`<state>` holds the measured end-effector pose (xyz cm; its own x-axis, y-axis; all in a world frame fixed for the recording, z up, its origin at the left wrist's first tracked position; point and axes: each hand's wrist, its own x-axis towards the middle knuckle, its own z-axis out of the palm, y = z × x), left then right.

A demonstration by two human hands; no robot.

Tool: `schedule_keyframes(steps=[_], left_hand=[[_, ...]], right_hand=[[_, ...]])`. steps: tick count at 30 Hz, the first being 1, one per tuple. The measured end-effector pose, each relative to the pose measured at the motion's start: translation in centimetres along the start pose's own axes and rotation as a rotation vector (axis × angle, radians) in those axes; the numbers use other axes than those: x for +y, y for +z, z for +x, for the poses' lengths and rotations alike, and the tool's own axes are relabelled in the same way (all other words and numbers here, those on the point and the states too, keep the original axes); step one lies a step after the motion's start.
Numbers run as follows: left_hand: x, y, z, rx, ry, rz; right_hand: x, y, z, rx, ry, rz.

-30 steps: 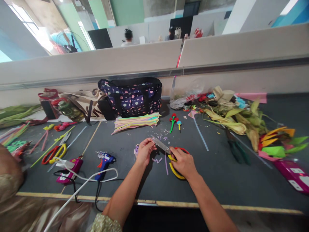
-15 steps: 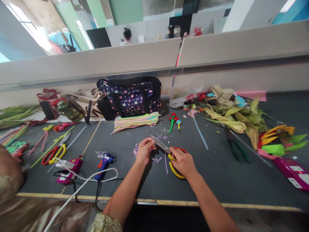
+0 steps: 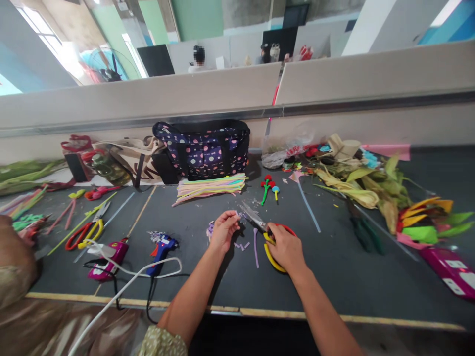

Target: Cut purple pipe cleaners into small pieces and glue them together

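My right hand (image 3: 284,245) grips scissors (image 3: 253,216) with red and yellow handles, their blades slightly apart and pointing up and left. Close to the blade tips, my left hand (image 3: 224,231) is closed in a pinch on what looks like a short purple pipe cleaner; most of it is hidden by the fingers. Between the hands lie a longer purple pipe cleaner (image 3: 256,248) and several short purple pieces (image 3: 243,246). More purple bits (image 3: 210,230) show beside my left hand. Small clippings are scattered beyond the blades.
A bundle of pastel pipe cleaners (image 3: 211,188) lies before a dotted dark bag (image 3: 208,151). At left are a blue glue gun (image 3: 161,252), a white cable and other scissors (image 3: 87,232). Red and green pipe-cleaner flowers (image 3: 266,188), pliers (image 3: 361,227) and corn husks (image 3: 371,183) lie right. A co-worker's arm (image 3: 17,252) shows far left.
The scissors have drawn slightly right, away from the left fingers, and their blades have opened. My left hand stays nearly in place, with its fingers still pinched.
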<state>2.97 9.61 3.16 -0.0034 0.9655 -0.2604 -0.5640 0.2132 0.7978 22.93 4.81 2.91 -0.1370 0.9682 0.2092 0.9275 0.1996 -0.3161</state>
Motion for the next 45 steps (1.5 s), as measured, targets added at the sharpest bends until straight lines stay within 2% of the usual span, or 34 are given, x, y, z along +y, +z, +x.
schedule_keyframes(steps=[7,13,23,45], left_hand=[[0.0,-0.1,0.1,-0.028,-0.039,-0.116],[-0.1,-0.4,0.2,-0.065,-0.03,-0.193],[0.4,-0.2,-0.1,-0.028,0.008,-0.126],[0.1,-0.3,0.0,-0.067,-0.01,-0.144]], right_hand=[[0.0,0.6,-0.3,-0.005,-0.028,0.1],[0.2,1.0,-0.4,0.007,-0.074,0.071],[0.8,1.7,-0.4,0.034,-0.11,0.049],[0.3,1.4,-0.5,0.064,-0.138,0.046]])
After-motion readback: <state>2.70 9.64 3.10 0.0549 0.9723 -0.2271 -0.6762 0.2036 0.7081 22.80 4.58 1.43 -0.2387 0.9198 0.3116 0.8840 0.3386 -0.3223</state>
